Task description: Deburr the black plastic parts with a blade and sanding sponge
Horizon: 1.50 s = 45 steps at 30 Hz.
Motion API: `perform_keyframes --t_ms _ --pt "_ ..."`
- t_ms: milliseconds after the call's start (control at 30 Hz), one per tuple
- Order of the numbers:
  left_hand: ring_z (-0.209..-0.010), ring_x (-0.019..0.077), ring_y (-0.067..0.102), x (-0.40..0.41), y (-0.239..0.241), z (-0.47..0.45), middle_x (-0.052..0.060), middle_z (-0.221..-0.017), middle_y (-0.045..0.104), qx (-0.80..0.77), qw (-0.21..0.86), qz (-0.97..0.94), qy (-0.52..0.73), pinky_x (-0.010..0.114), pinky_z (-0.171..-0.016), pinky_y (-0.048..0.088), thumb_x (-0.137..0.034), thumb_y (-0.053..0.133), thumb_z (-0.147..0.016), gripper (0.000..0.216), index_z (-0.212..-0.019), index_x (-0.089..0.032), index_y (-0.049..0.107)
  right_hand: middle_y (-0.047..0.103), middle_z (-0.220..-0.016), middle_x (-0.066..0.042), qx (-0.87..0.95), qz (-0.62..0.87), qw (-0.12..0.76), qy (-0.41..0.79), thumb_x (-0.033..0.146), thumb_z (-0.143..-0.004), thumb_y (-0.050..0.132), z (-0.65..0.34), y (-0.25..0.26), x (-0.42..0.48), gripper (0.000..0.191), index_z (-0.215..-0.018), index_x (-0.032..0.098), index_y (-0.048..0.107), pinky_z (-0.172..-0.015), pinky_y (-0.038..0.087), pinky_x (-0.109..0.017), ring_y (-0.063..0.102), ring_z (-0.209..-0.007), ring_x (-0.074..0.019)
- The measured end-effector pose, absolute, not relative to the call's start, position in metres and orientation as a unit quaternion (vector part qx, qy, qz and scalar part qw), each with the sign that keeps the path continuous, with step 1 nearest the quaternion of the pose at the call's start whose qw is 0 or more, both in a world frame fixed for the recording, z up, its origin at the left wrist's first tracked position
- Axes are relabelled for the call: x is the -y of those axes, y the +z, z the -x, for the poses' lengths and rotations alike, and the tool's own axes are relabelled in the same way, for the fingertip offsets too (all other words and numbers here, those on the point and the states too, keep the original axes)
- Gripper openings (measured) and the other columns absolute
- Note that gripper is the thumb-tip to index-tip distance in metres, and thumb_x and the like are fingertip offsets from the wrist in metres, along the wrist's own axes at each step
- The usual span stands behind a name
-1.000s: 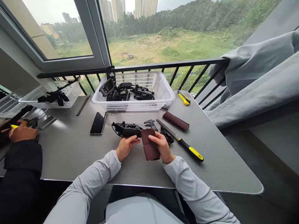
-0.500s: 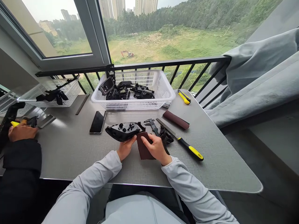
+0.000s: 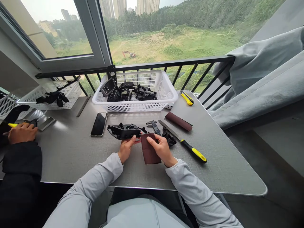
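My left hand (image 3: 125, 148) is closed on the right end of a black moulded plastic part (image 3: 124, 131), which is held above the table and tilted. In my right hand (image 3: 161, 148) is a folded sheet of brown sandpaper (image 3: 150, 153), gripped between thumb and fingers just right of the part. A narrow gap shows between sandpaper and part. Behind my right hand lie a caliper (image 3: 154, 126) and a crumpled black piece (image 3: 169, 138). A flat file with a black and yellow handle (image 3: 194, 152) rests to the right.
A white basket (image 3: 133, 107) of black plastic parts stands at the back. On the grey table (image 3: 78, 158) are a phone (image 3: 98, 124), rolled sandpaper (image 3: 178, 121) and a yellow utility knife (image 3: 187, 98). A co-worker's hand (image 3: 23, 132) holds something yellow and black at left.
The black part has rolled in my left hand, so its side wall shows more. My right hand and the sandpaper have moved slightly right, away from the part.
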<state>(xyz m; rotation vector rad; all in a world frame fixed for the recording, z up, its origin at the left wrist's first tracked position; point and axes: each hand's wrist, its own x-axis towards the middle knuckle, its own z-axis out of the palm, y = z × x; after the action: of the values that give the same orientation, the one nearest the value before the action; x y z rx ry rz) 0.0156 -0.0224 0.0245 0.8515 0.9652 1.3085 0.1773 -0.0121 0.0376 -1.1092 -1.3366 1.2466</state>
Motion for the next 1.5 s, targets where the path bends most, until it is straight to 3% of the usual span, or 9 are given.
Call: perform_keyframes --t_ms 100,233,433,667,967,1267,1500 --pt "-0.080 0.0216 0.070 0.021 0.026 -0.015 0.005 -0.092 0.076 -0.423 0.618 -0.327 0.576 0.035 -0.074 0.057 -0.042 0.079 -0.066 0.035 -0.092 -0.019 0.074 0.072 -0.075 -0.003 0.507 0.464 0.498 0.528 0.045 -0.077 0.061 -0.180 0.035 0.006 0.030 -0.080 0.018 0.072 -0.062 0.049 -0.030 0.062 -0.066 -0.0190" --pt "-0.078 0.0193 0.069 0.021 0.029 -0.017 0.002 -0.083 0.075 -0.433 0.622 -0.296 0.582 0.028 -0.066 0.055 -0.032 0.084 -0.059 0.029 -0.082 -0.018 0.073 0.072 -0.074 -0.003 0.483 0.466 0.502 0.545 0.047 -0.074 0.065 -0.179 0.032 0.005 0.030 -0.077 0.018 0.072 -0.063 0.049 -0.030 0.062 -0.066 -0.0186" --pt "-0.070 0.0182 0.069 0.020 0.029 -0.021 0.003 -0.082 0.075 -0.424 0.653 -0.275 0.565 0.032 -0.066 0.056 -0.038 0.083 -0.060 0.031 -0.081 -0.017 0.072 0.076 -0.084 -0.007 0.493 0.451 0.483 0.566 0.048 -0.075 0.065 -0.176 0.035 0.010 0.034 -0.084 0.017 0.075 -0.065 0.052 -0.033 0.066 -0.073 -0.0224" --pt "-0.080 0.0201 0.070 0.018 0.025 -0.020 0.003 -0.083 0.076 -0.435 0.637 -0.294 0.564 0.030 -0.071 0.055 -0.033 0.085 -0.057 0.029 -0.078 -0.017 0.073 0.074 -0.076 -0.004 0.523 0.468 0.481 0.525 0.042 -0.074 0.066 -0.176 0.034 0.010 0.027 -0.078 0.017 0.074 -0.065 0.050 -0.031 0.064 -0.070 -0.0213" --pt "-0.097 0.0283 0.070 0.022 0.025 -0.025 0.007 -0.097 0.077 -0.440 0.614 -0.342 0.560 0.044 -0.091 0.054 -0.050 0.081 -0.061 0.043 -0.091 -0.020 0.074 0.076 -0.081 -0.005 0.553 0.472 0.477 0.493 0.042 -0.077 0.059 -0.174 0.040 0.012 0.028 -0.081 0.019 0.074 -0.067 0.051 -0.032 0.066 -0.074 -0.0233" --pt "-0.104 0.0300 0.068 0.023 0.023 -0.024 0.007 -0.103 0.075 -0.447 0.592 -0.370 0.559 0.048 -0.093 0.052 -0.052 0.079 -0.064 0.048 -0.101 -0.022 0.072 0.073 -0.073 -0.005 0.559 0.493 0.472 0.471 0.041 -0.078 0.057 -0.177 0.040 0.011 0.028 -0.079 0.018 0.074 -0.059 0.048 -0.030 0.062 -0.065 -0.0205" --pt "-0.102 0.0280 0.068 0.024 0.021 -0.024 0.006 -0.103 0.074 -0.440 0.600 -0.352 0.568 0.046 -0.091 0.054 -0.045 0.082 -0.062 0.040 -0.093 -0.022 0.074 0.072 -0.071 -0.004 0.555 0.487 0.470 0.483 0.039 -0.075 0.060 -0.176 0.041 0.010 0.025 -0.073 0.018 0.073 -0.061 0.049 -0.031 0.063 -0.067 -0.0222"
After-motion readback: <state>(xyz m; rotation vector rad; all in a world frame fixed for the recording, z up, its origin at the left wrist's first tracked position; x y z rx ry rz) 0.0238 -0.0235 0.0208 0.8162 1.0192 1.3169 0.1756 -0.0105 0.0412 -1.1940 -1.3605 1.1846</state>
